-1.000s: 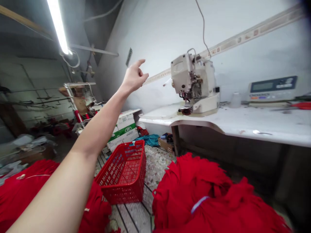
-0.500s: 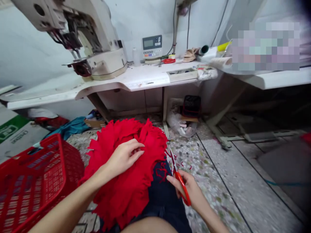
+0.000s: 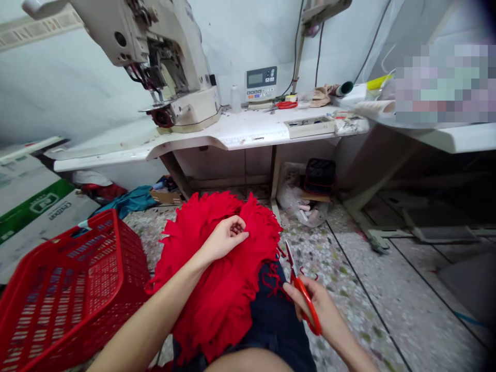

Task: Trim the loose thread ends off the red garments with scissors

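A thick bundle of red fabric with ragged, fringed edges lies across my lap on dark trousers. My left hand rests on top of it with curled fingers, thumb and fingertips against the cloth; the fold between them is mostly hidden. In my right hand are scissors with orange-red handles, their blades pointing up and away beside the bundle's right edge. The blades look nearly closed. Short red thread scraps are scattered on the trousers between the bundle and the scissors.
A red plastic basket stands at my left, near a white and green carton. Ahead, a sewing machine and control panel sit on a white table. A plastic bag lies on the floor below.
The view has swung left, so everything sits further right. My left fingers are more curled on the red fabric. The scissors stay beside its right edge.
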`<state>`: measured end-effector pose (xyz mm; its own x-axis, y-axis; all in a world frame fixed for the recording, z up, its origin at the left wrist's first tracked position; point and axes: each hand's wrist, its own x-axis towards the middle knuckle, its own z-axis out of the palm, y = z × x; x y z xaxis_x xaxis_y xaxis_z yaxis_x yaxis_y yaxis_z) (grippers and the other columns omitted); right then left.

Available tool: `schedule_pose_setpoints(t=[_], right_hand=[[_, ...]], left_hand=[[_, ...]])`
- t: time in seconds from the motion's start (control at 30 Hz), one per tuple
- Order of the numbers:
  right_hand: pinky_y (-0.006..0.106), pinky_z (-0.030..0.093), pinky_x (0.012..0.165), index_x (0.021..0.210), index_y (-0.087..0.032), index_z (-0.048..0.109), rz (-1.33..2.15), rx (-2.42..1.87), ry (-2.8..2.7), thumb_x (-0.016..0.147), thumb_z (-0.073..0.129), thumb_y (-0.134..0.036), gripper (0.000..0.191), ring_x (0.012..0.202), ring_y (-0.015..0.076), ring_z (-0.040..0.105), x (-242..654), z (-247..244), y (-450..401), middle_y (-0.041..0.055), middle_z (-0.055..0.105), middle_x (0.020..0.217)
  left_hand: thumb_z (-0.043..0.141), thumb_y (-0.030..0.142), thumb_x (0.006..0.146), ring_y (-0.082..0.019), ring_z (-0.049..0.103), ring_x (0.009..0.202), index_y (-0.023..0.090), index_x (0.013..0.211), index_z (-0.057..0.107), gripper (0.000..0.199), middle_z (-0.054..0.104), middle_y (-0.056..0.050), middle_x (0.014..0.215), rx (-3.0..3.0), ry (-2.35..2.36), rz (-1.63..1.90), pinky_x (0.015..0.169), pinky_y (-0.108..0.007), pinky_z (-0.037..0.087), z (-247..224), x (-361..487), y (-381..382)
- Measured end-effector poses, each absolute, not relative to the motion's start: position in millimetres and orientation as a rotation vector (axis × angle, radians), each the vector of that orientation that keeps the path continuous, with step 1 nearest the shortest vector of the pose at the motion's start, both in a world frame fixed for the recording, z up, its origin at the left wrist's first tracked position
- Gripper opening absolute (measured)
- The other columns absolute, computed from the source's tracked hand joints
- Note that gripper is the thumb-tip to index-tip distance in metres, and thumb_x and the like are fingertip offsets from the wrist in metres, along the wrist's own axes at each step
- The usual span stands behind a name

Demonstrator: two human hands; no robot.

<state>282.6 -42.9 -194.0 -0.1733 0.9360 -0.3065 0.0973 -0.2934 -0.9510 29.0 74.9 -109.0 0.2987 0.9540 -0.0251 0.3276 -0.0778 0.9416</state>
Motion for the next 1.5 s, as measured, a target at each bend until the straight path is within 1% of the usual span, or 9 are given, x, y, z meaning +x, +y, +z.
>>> schedule_pose_setpoints(t=[0.07, 0.17, 0.27, 0.53, 0.97, 1.13, 1.23, 1.37, 1.5], right_hand=[[0.023, 0.038, 0.045, 0.075, -0.023, 0.047, 1.572, -1.318, -1.302, 0.085, 0.061, -0.074, 0.053, 0.044, 0.0134, 0.05, 276, -196, -50, -0.0063, 0.049, 0.052], [0.025, 0.047, 0.063, 0.085, -0.022, 0.054, 1.524, -1.207, -1.46, 0.097, 0.051, -0.063, 0.043, 0.066, 0.0165, 0.06, 269, -192, -60, -0.0008, 0.061, 0.071], [0.027, 0.048, 0.073, 0.089, -0.022, 0.057, 1.459, -1.221, -1.579, 0.102, 0.047, -0.057, 0.039, 0.077, 0.0182, 0.06, 265, -188, -65, 0.0015, 0.063, 0.082], [0.027, 0.042, 0.068, 0.09, -0.022, 0.051, 1.401, -1.232, -1.734, 0.103, 0.048, -0.055, 0.035, 0.07, 0.0157, 0.054, 264, -189, -53, -0.0016, 0.059, 0.08], [0.025, 0.033, 0.06, 0.081, -0.022, 0.045, 1.323, -1.254, -1.727, 0.1, 0.058, -0.049, 0.036, 0.063, 0.0124, 0.043, 256, -206, -42, -0.0053, 0.05, 0.07], [0.023, 0.028, 0.049, 0.072, -0.022, 0.044, 1.44, -1.359, -1.544, 0.089, 0.072, -0.054, 0.046, 0.051, 0.0109, 0.043, 255, -231, -48, -0.0073, 0.045, 0.057], [0.023, 0.029, 0.045, 0.076, -0.022, 0.046, 1.557, -1.347, -1.428, 0.09, 0.068, -0.059, 0.045, 0.045, 0.0111, 0.045, 255, -237, -55, -0.0076, 0.046, 0.055], [0.024, 0.038, 0.054, 0.083, -0.022, 0.048, 1.559, -1.192, -1.494, 0.099, 0.055, -0.057, 0.039, 0.057, 0.0134, 0.053, 259, -227, -60, -0.0042, 0.054, 0.066], [0.025, 0.038, 0.061, 0.085, -0.022, 0.047, 1.486, -1.157, -1.597, 0.102, 0.053, -0.052, 0.035, 0.066, 0.0136, 0.05, 259, -217, -58, -0.0035, 0.053, 0.074]], left_hand=[[0.081, 0.041, 0.076, -0.014, 0.06, 0.074, 0.017, 0.09, 0.063, 0.033, 0.063, 0.0, 0.082, 1.474, 1.144, 0.781, 0.072, -0.025, 0.047, -103, 28, 71], [0.083, 0.045, 0.074, -0.014, 0.059, 0.071, 0.015, 0.082, 0.066, 0.035, 0.063, 0.0, 0.078, 1.428, 1.09, 0.666, 0.071, -0.025, 0.045, -95, 29, 66], [0.083, 0.044, 0.076, -0.013, 0.058, 0.071, 0.013, 0.078, 0.069, 0.033, 0.064, -0.001, 0.077, 1.444, 1.039, 0.611, 0.07, -0.024, 0.044, -91, 32, 62], [0.089, 0.043, 0.068, -0.014, 0.066, 0.072, 0.011, 0.094, 0.081, 0.042, 0.077, -0.007, 0.089, 1.18, 1.066, 0.487, 0.076, -0.026, 0.051, -105, 46, 58], [0.089, 0.038, 0.069, -0.009, 0.058, 0.06, 0.009, 0.089, 0.082, 0.036, 0.076, -0.004, 0.075, 1.201, 1.063, 0.428, 0.062, -0.019, 0.044, -113, 48, 61], [0.087, 0.037, 0.071, -0.009, 0.057, 0.057, 0.011, 0.087, 0.082, 0.031, 0.076, -0.004, 0.073, 1.221, 1.083, 0.399, 0.059, -0.02, 0.042, -121, 49, 62], [0.087, 0.039, 0.07, -0.009, 0.058, 0.058, 0.011, 0.089, 0.082, 0.034, 0.077, -0.004, 0.075, 1.213, 1.081, 0.381, 0.06, -0.02, 0.043, -125, 50, 61], [0.087, 0.041, 0.07, -0.01, 0.058, 0.059, 0.009, 0.089, 0.081, 0.037, 0.076, -0.005, 0.075, 1.235, 1.067, 0.361, 0.061, -0.022, 0.043, -126, 51, 60], [0.084, 0.04, 0.074, -0.01, 0.056, 0.059, 0.008, 0.089, 0.081, 0.035, 0.075, -0.004, 0.075, 1.282, 1.025, 0.333, 0.062, -0.022, 0.042, -127, 53, 60]])
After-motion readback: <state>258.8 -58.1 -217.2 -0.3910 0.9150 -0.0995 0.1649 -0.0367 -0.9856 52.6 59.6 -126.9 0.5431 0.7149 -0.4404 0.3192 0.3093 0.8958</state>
